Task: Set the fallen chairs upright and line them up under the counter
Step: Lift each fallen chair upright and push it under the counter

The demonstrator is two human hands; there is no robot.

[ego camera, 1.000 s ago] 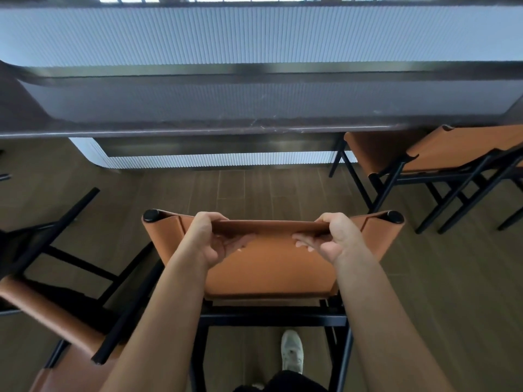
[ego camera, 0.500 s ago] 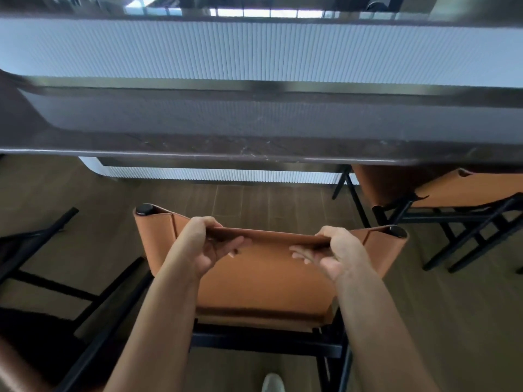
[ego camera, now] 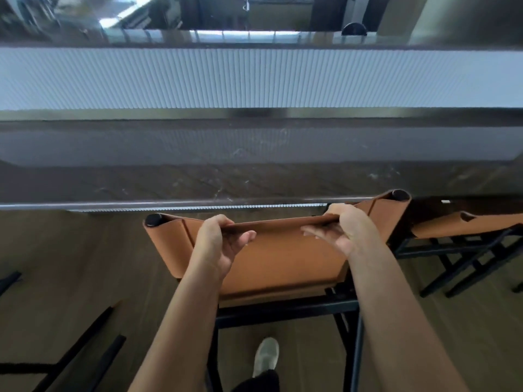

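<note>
While left hand [ego camera: 218,244] and right hand [ego camera: 345,230] curl fingers over the backrest [ego camera: 283,261] top, the counter edge [ego camera: 198,190] sits just beyond them. A skewed push could ram the neighbouring chair [ego camera: 467,224].

Two tan chairs can be counted: the middle chair [ego camera: 283,261] and the right chair [ego camera: 452,224]. Black frame bars [ego camera: 93,332] at lower left are too cropped to count as chairs. There are two hands, left hand [ego camera: 218,244] and right hand [ego camera: 343,230], one counter [ego camera: 254,182] and one shoe [ego camera: 266,356].

The chair [ego camera: 283,258] is showing tan leather on a black frame; the counter [ego camera: 198,182] is showing dark brown, pale-veined stone below a ribbed white panel [ego camera: 254,77].
</note>
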